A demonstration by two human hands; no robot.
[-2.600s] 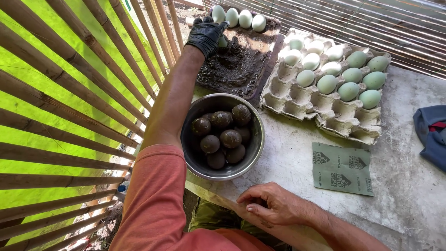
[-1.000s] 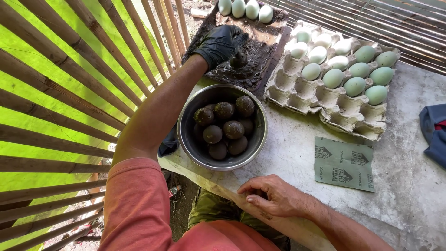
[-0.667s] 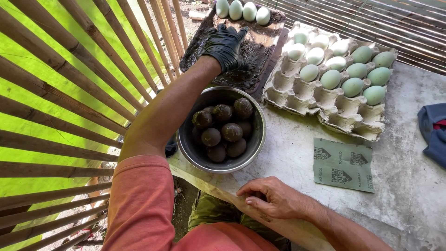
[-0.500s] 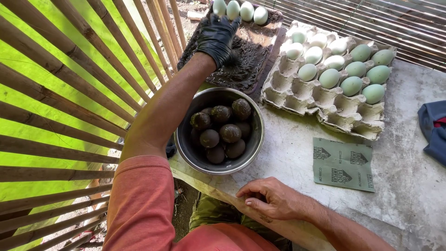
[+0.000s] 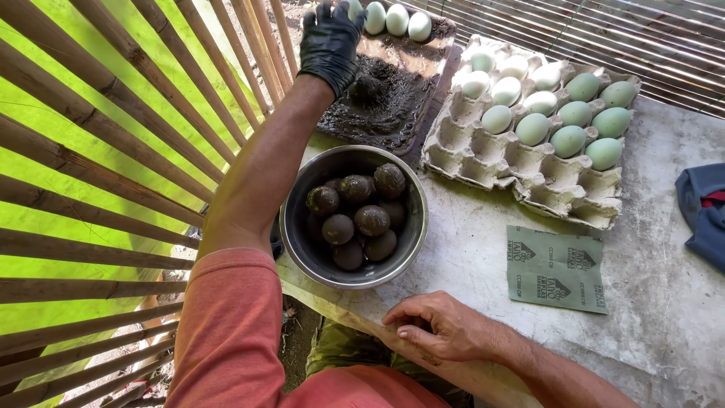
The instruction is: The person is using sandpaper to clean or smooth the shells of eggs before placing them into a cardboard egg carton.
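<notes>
Change since half a second back: gloved left hand [image 5: 330,41] has slid up to the far left corner of the mud tray [image 5: 423,91], off the dark mud-coated egg [image 5: 368,88] it was working; that egg now lies alone on the mud, just beside the wrist.
Left hand: black glove, fingers spread flat on the tray's far end, gripping nothing that I can see.
Right hand [image 5: 442,329]: bare, unmoved, loosely curled, fingertips pressed on the near edge of the bench [image 5: 664,317], holding nothing.
Steel bowl [image 5: 353,216]: same spot between the two hands, about nine mud-coated eggs [image 5: 355,219] heaped inside; those underneath are partly hidden, so the count is rough.
Clean eggs on the tray [image 5: 396,19]: three pale ones plainly in a row at the far rim, a fourth half hidden by the glove.
Egg carton [image 5: 529,170]: grey pulp, right of the tray, eleven pale green and whitish eggs [image 5: 568,140] in the far cups, near cups bare.
Sandpaper [image 5: 556,268]: one green sheet, flat on the bench, right of the bowl.
Blue cloth [image 5: 702,215]: one, at the right edge.
Bamboo slats [image 5: 98,151]: fence along the left.
</notes>
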